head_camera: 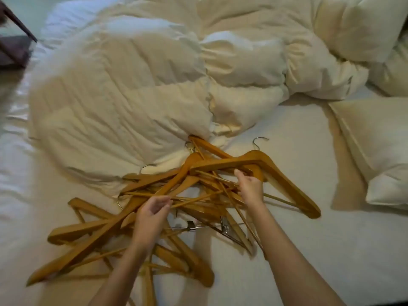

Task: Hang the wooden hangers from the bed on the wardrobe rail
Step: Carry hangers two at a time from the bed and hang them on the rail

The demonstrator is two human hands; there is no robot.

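Many wooden hangers [225,163] on bed [309,250], left hand [152,215], right hand [250,186] gripping

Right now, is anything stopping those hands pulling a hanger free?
Nothing lies between them: the left hand and right hand both grip thin bars in the pile of hangers. But the hangers cross and interlock. The wardrobe rail is out of view.

The hangers [220,163] lie heaped on the sheet [309,250] under both hands, spreading left of the left hand [152,212] and right of the right hand [250,188], with a clip hanger [225,227] between the forearms. Beyond the hands the duvet [123,96] lies bunched, touching the heap's far end, and pillows [375,140] lie well right of the right hand.
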